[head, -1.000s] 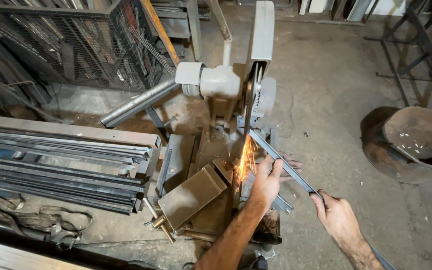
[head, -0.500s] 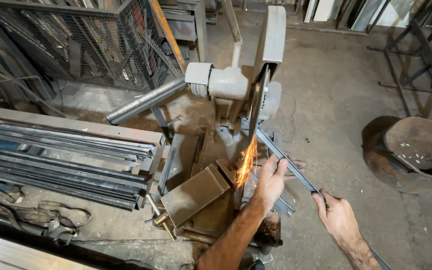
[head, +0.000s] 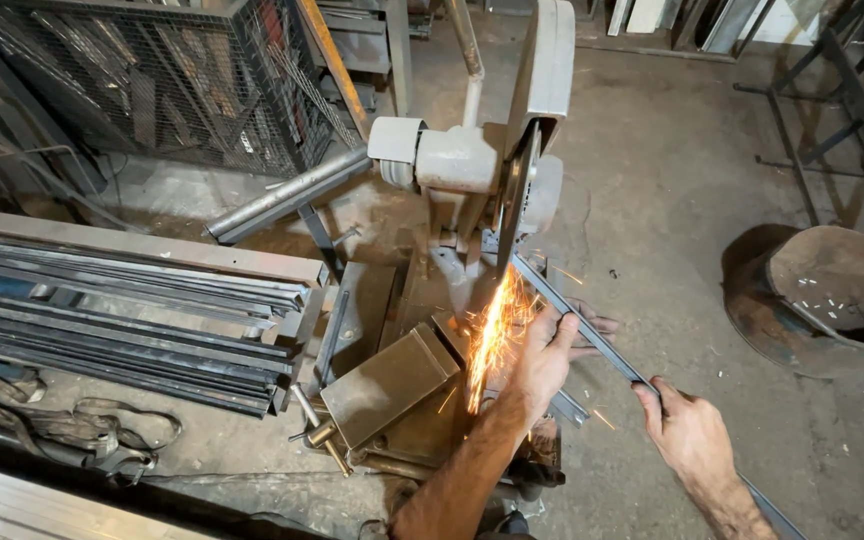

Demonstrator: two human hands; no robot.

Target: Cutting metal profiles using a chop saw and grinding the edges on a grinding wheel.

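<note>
Fingers of the left hand and right hand wrap the thin grey steel bar, orange sparks fanning just beyond, under the round cutting disc.

Stack of long steel bars lying at left, ends pointing toward the middle. Wire mesh cage standing far left. Rusty metal bowl sitting on the concrete floor at right. Dark straps lying coiled near left.
</note>
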